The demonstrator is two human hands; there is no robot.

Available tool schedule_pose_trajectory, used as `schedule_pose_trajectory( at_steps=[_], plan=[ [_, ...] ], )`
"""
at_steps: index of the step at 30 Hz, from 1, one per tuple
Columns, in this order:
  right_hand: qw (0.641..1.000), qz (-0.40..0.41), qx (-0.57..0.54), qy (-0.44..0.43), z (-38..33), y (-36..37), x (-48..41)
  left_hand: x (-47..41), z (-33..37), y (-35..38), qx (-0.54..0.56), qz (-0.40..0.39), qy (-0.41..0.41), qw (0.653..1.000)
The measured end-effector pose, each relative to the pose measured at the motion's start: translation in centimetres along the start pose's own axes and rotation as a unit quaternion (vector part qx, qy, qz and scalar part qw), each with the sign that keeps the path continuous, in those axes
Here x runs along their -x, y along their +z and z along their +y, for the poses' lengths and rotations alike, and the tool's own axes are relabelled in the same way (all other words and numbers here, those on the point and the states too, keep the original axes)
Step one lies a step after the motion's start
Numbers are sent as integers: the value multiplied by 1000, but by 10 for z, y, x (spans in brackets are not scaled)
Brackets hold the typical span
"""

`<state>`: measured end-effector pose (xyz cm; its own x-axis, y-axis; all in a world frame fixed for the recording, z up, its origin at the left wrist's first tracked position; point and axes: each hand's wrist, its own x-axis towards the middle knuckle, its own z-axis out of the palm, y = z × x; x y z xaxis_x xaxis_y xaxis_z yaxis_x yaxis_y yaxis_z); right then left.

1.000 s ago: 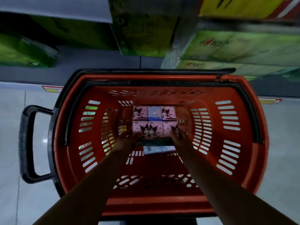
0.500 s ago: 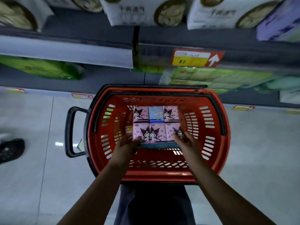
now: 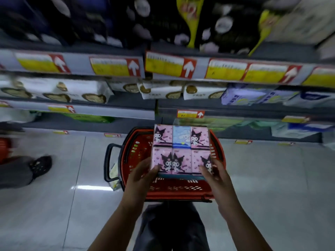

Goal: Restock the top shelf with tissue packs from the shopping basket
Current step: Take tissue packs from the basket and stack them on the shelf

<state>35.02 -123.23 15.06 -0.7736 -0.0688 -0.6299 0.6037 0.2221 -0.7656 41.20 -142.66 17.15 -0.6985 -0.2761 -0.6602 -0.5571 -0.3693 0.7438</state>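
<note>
A pink and blue tissue pack (image 3: 181, 150) with cartoon prints is lifted above the red shopping basket (image 3: 135, 160). My left hand (image 3: 140, 175) grips its near left corner, thumb on top. My right hand (image 3: 215, 176) grips its near right corner the same way. The basket stands on the floor below the pack, its black handle (image 3: 108, 163) sticking out to the left. The top shelf (image 3: 163, 48) is high in the frame, blurred, with dark packs on it.
Shelf edges carry yellow and red price labels (image 3: 170, 65). White tissue boxes (image 3: 72, 90) and blue packs (image 3: 253, 96) fill the middle shelf, green packs the lower one. Another person's black shoe (image 3: 40, 165) and trouser leg are on the grey floor at the left.
Both hands have raised the tissue pack out of the basket. The view has tilted up, so higher shelves now show and the basket looks smaller.
</note>
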Motion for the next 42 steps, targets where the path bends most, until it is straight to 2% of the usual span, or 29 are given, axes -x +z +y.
schedule_pose_trajectory(
  at_steps=[6,13,16,22,33,42],
  plan=[
    [997,5,-38,-66,-79,-19,67,70,80,9,-49,-43,79,995],
    [988,16,-88,-130,-155,-37,148,143,149,22,-67,-17,133,989],
    [983,26,-94,-158,-179,-45,172,162,170,24,-42,1,144,989],
    [968,21,-109,-224,-227,-59,208,203,212,30,13,-53,165,985],
    [938,19,-144,-314,-283,-67,246,243,279,42,-9,-133,284,949],
    [924,61,-137,-352,-310,-71,253,232,311,49,-8,-178,255,950]
  ],
)
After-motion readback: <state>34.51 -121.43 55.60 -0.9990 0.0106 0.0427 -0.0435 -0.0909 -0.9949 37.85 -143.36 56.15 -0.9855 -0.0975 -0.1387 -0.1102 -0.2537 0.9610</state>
